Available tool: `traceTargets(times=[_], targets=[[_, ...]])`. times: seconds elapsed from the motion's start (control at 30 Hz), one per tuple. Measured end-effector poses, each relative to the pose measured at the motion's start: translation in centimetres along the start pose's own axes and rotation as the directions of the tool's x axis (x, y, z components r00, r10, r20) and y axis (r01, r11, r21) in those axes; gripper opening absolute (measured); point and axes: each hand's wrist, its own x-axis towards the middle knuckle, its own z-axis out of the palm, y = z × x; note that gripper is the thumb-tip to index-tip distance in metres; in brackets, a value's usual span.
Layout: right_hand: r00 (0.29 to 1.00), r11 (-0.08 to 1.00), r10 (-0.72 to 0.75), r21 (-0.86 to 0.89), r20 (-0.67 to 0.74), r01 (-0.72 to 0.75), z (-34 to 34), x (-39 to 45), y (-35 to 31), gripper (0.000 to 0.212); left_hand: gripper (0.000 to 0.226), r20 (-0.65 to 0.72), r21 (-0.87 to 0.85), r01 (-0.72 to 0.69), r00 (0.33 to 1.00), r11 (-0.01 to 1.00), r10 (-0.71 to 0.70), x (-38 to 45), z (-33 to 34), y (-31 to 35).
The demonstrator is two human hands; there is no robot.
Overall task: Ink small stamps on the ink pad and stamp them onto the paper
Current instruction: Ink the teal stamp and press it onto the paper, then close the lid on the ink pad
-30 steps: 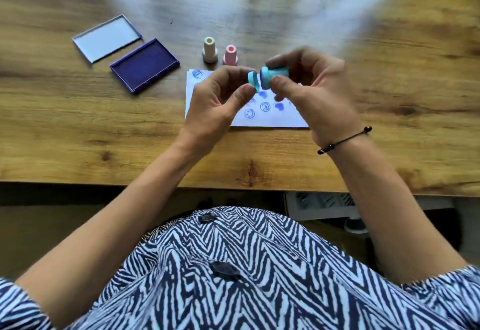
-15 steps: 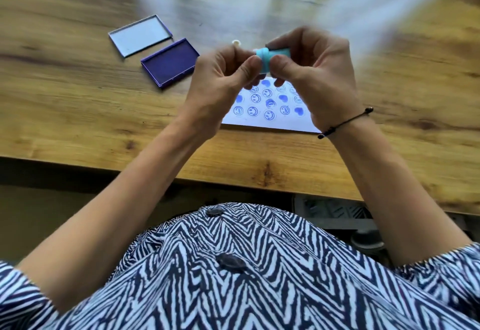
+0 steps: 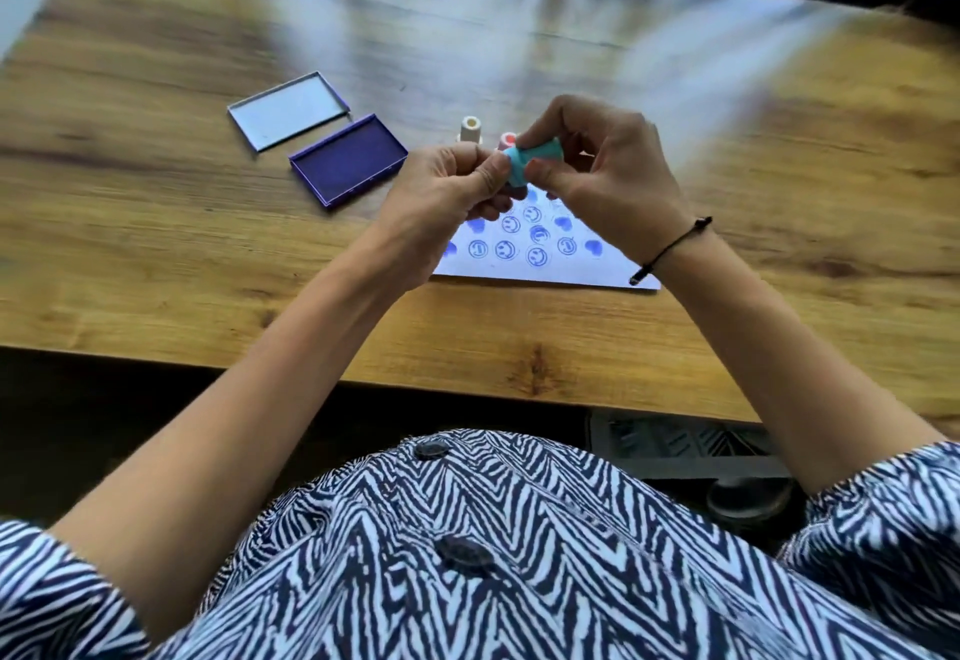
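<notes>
Both hands are raised above the paper [image 3: 545, 272], working on one teal stamp [image 3: 530, 160]. The right hand [image 3: 608, 181] has its grip closed around the stamp's body, thumb beneath and fingers over the top; the left hand [image 3: 447, 197] pinches the stamp's left end, where a cap seems to sit, though blur makes that uncertain. If a cap is being pulled off, a straight pull along the stamp's axis should free it without smearing the face. The open ink pad [image 3: 348, 160] lies on the table [image 3: 156, 254] left of the paper, its lid [image 3: 288, 111] beyond it. A cream stamp [image 3: 470, 129] and a pink stamp [image 3: 506, 141] stand just beyond the paper. Inking should be a light, level press.
</notes>
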Motion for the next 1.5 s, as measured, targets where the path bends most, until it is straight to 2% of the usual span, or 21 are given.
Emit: traceTargets(times=[0.1, 0.2, 0.3, 0.4, 0.67, 0.8, 0.93, 1.03, 1.17, 1.27, 1.33, 1.43, 1.5], targets=[[1.0, 0.995, 0.0, -0.103, -0.014, -0.002, -0.5, 2.2, 0.9, 0.019, 0.017, -0.091, 0.126, 0.004, 0.996, 0.992, 0.007, 1.1, -0.6, -0.2], [0.999, 0.979, 0.018, -0.203, -0.05, -0.028, -1.0, 4.9, 2.1, 0.021, 0.018, -0.184, 0.134, -0.006, 0.983, 0.991, 0.03, 1.4, -1.8, -0.3], [0.999, 0.925, 0.019, -0.38, 0.05, 0.001, -0.7, 6.8, 3.5, 0.024, 0.021, -0.172, 0.129, -0.009, 0.985, 0.992, 0.031, 1.3, -2.7, -0.6], [0.985, 0.877, 0.024, -0.476, 0.173, 0.062, 0.3, 7.3, 4.1, 0.026, 0.02, -0.187, 0.103, 0.001, 0.982, 0.995, 0.019, 1.2, -2.8, -0.8], [0.971, 0.821, 0.065, -0.565, 0.231, 0.079, 1.8, 7.3, 3.8, 0.025, 0.015, -0.245, 0.092, 0.023, 0.969, 0.996, 0.0, 1.0, -3.5, -1.1], [0.941, 0.8, 0.143, -0.595, 0.307, 0.073, 0.9, 8.2, 3.4, 0.027, 0.014, -0.287, 0.106, 0.027, 0.958, 0.994, 0.005, 0.7, -4.2, -1.4], [0.986, 0.755, 0.022, -0.649, 0.164, 0.091, 1.1, 10.2, 0.4, 0.028, 0.012, -0.405, 0.254, 0.024, 0.911, 0.967, 0.084, 0.2, -6.6, -1.6], [0.986, 0.702, 0.018, -0.705, 0.163, 0.104, 3.2, 11.8, -2.8, 0.024, 0.013, -0.499, 0.31, 0.063, 0.86, 0.949, 0.106, -0.7, -8.5, -2.1], [0.968, 0.796, -0.055, -0.575, 0.245, 0.191, 7.7, 14.3, -7.0, 0.023, 0.013, -0.564, 0.366, 0.086, 0.812, 0.927, 0.147, -1.7, -10.0, -2.5], [0.926, 0.83, -0.048, -0.5, 0.374, 0.245, 12.9, 15.2, -9.0, 0.044, 0.015, -0.598, 0.345, 0.121, 0.793, 0.931, 0.119, -1.9, -10.4, -2.5], [0.897, 0.795, 0.07, -0.568, 0.436, 0.214, 16.3, 15.9, -8.9, 0.065, 0.017, -0.605, 0.334, 0.137, 0.79, 0.932, 0.101, -2.0, -10.4, -2.5], [0.853, 0.751, 0.308, -0.658, 0.421, 0.053, 19.3, 16.5, -8.7, 0.094, 0.019, -0.622, 0.339, 0.167, 0.778, 0.926, 0.088, -2.3, -10.5, -2.6], [0.848, 0.741, 0.333, -0.671, 0.412, 0.035, 20.3, 16.8, -9.2, 0.098, 0.02, -0.641, 0.308, 0.175, 0.764, 0.935, 0.068, -2.4, -10.7, -2.6]])
